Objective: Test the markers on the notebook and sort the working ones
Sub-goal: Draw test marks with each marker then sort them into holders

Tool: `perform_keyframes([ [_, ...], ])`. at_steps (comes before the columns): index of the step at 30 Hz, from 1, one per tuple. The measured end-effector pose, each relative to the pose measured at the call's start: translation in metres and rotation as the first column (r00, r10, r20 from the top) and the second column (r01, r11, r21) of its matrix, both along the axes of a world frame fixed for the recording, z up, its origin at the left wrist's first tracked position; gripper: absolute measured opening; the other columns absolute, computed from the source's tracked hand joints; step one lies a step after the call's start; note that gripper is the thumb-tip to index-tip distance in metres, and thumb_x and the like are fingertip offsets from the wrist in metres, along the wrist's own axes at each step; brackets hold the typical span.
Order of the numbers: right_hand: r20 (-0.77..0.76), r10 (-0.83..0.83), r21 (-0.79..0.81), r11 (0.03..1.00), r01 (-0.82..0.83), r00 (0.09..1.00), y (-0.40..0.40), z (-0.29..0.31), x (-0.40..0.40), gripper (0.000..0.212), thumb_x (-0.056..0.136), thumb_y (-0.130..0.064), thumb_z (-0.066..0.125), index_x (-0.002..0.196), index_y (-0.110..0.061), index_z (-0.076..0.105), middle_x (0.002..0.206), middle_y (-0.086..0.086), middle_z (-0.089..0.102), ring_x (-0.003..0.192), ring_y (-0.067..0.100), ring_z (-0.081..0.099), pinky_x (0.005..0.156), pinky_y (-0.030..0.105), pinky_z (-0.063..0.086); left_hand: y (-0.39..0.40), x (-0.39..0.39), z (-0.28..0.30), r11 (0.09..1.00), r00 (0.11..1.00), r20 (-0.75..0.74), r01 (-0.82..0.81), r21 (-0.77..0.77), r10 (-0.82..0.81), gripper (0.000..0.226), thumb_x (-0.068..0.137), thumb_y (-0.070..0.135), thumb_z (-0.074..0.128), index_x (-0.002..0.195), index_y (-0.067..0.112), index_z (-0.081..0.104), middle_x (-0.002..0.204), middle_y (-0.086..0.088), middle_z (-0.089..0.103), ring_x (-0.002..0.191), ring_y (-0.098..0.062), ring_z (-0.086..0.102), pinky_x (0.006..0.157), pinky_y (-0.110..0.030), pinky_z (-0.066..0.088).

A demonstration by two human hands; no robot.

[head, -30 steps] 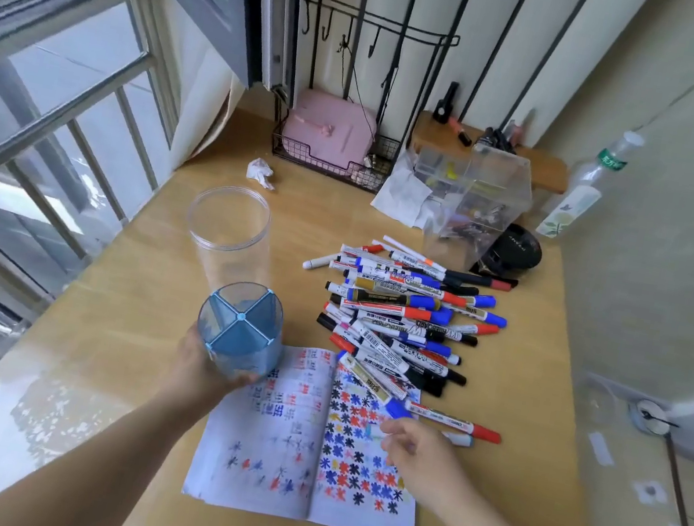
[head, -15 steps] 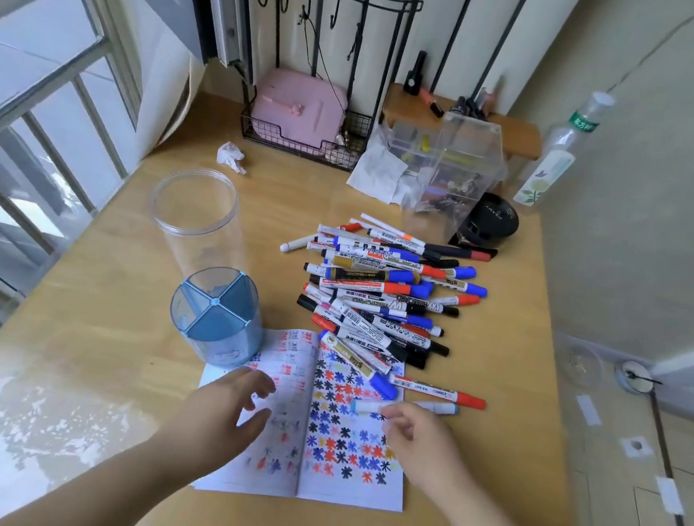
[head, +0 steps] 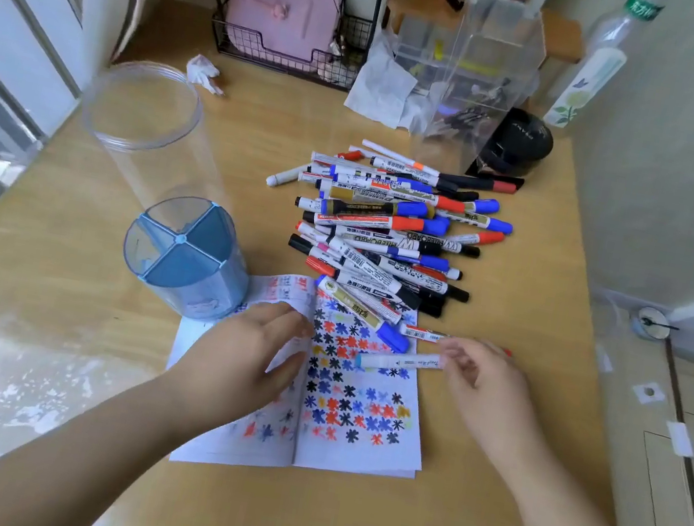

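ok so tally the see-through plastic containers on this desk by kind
tall clear round plastic tub: 1
translucent blue four-compartment pen holder: 1
clear acrylic organiser box: 1
clear plastic bottle with green cap: 1
total: 4

Left hand [head: 246,351] covers much of the notebook's [head: 354,449] left page, hiding the marks beneath; the blue pen holder [head: 191,268] overlaps its upper left corner. Right hand [head: 485,389] hides the rear end of the pale marker [head: 397,360] in its grip. Lower markers in the pile [head: 393,229] lie buried. Bottle [head: 598,66] top and pink case [head: 283,10] are cut off at the upper edge. Marker labels are too small to read.
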State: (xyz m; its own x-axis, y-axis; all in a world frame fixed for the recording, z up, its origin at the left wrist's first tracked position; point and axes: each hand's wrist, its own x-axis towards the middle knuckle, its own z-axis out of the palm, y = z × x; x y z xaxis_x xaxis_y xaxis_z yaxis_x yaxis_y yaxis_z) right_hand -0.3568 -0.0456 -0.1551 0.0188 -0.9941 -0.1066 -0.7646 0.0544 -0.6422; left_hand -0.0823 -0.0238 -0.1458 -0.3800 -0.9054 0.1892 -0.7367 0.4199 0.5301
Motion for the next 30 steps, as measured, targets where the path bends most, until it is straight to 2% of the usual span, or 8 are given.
perform_keyframes([
  [4, -0.038, 0.066, -0.138, 0.988, -0.070, 0.997, -0.018, -0.005, -0.004, 0.015, 0.085, -0.001, 0.065, 0.096, -0.009, 0.071, 0.080, -0.016, 0.053, 0.072, -0.007, 0.055, 0.067, -0.001, 0.036, -0.013, -0.002, -0.009, 0.994, 0.998, -0.010, 0.060, -0.090, -0.061, 0.021, 0.086, 0.031, 0.044, 0.100, 0.019, 0.054, 0.089, 0.000, 0.062, 0.078, -0.015, 0.056, 0.065, -0.015, 0.038],
  [8, -0.118, 0.251, -0.180, 0.946, -0.269, 0.961, -0.030, -0.010, 0.006, 0.009, 0.082, -0.007, 0.070, 0.087, -0.013, 0.072, 0.072, -0.016, 0.051, 0.073, -0.015, 0.050, 0.064, 0.000, 0.035, -0.019, -0.005, -0.025, 0.965, 0.993, 0.068, 0.108, -0.240, -0.094, 0.026, 0.088, 0.034, 0.042, 0.105, 0.018, 0.051, 0.091, 0.000, 0.061, 0.081, -0.018, 0.056, 0.069, -0.021, 0.040],
  [13, -0.380, 0.365, -0.210, 0.861, -0.464, 0.850, -0.036, -0.015, 0.027, 0.011, 0.085, -0.034, 0.063, 0.086, -0.024, 0.068, 0.077, -0.012, 0.050, 0.075, 0.002, 0.050, 0.068, 0.021, 0.042, -0.014, -0.015, -0.045, 0.928, 0.994, 0.083, 0.096, -0.360, -0.071, 0.033, 0.087, 0.040, 0.043, 0.110, 0.019, 0.053, 0.091, 0.007, 0.053, 0.082, -0.013, 0.053, 0.069, -0.027, 0.042],
  [19, -0.591, 0.255, -0.064, 0.931, -0.360, 0.765, -0.033, -0.031, 0.050, 0.036, 0.087, -0.042, 0.061, 0.081, -0.007, 0.060, 0.075, 0.006, 0.048, 0.073, 0.031, 0.050, 0.058, 0.031, 0.031, 0.011, -0.028, -0.054, 0.924, 0.998, 0.052, -0.001, -0.383, 0.022, 0.032, 0.082, 0.042, 0.046, 0.108, 0.025, 0.052, 0.094, 0.007, 0.055, 0.081, -0.012, 0.054, 0.068, -0.030, 0.050],
  [22, -0.569, 0.222, -0.067, 0.947, -0.314, 0.792, -0.024, -0.027, 0.053, 0.033, 0.087, -0.038, 0.061, 0.071, -0.012, 0.049, 0.071, 0.012, 0.042, 0.065, 0.022, 0.039, 0.055, 0.030, 0.025, 0.032, -0.031, -0.049, 0.945, 0.997, -0.028, -0.075, -0.317, 0.070, 0.025, 0.086, 0.031, 0.057, 0.109, 0.023, 0.054, 0.100, 0.010, 0.052, 0.083, -0.005, 0.045, 0.077, -0.026, 0.044],
  [26, -0.374, 0.147, -0.187, 0.955, -0.230, 0.916, 0.003, -0.002, 0.055, 0.039, 0.086, -0.034, 0.061, 0.058, -0.009, 0.050, 0.054, 0.008, 0.037, 0.055, 0.016, 0.033, 0.053, 0.029, 0.024, 0.047, -0.029, -0.042, 0.950, 0.987, -0.114, -0.145, -0.277, 0.117, 0.013, 0.085, 0.030, 0.059, 0.092, 0.030, 0.049, 0.083, 0.018, 0.049, 0.076, -0.003, 0.048, 0.071, -0.023, 0.043],
  [28, -0.032, 0.097, -0.203, 0.974, -0.102, 0.995, 0.023, 0.005, 0.057, 0.035, 0.085, -0.028, 0.063, 0.055, -0.014, 0.052, 0.046, -0.002, 0.042, 0.044, 0.011, 0.036, 0.045, 0.022, 0.029, 0.050, -0.030, -0.042, 0.951, 0.971, -0.182, -0.197, -0.239, 0.155, 0.013, 0.086, 0.031, 0.059, 0.094, 0.030, 0.050, 0.083, 0.017, 0.052, 0.074, -0.001, 0.051, 0.071, -0.023, 0.045],
  [30, 0.387, 0.050, -0.060, 0.998, -0.029, 0.921, 0.039, 0.002, 0.064, 0.024, 0.087, -0.019, 0.062, 0.064, -0.010, 0.063, 0.052, -0.002, 0.059, 0.043, 0.007, 0.047, 0.043, 0.017, 0.035, 0.053, -0.033, -0.041, 0.951, 0.953, -0.244, -0.232, -0.204, 0.180, 0.018, 0.087, 0.034, 0.058, 0.102, 0.027, 0.050, 0.091, 0.015, 0.054, 0.077, -0.002, 0.054, 0.072, -0.024, 0.046],
])
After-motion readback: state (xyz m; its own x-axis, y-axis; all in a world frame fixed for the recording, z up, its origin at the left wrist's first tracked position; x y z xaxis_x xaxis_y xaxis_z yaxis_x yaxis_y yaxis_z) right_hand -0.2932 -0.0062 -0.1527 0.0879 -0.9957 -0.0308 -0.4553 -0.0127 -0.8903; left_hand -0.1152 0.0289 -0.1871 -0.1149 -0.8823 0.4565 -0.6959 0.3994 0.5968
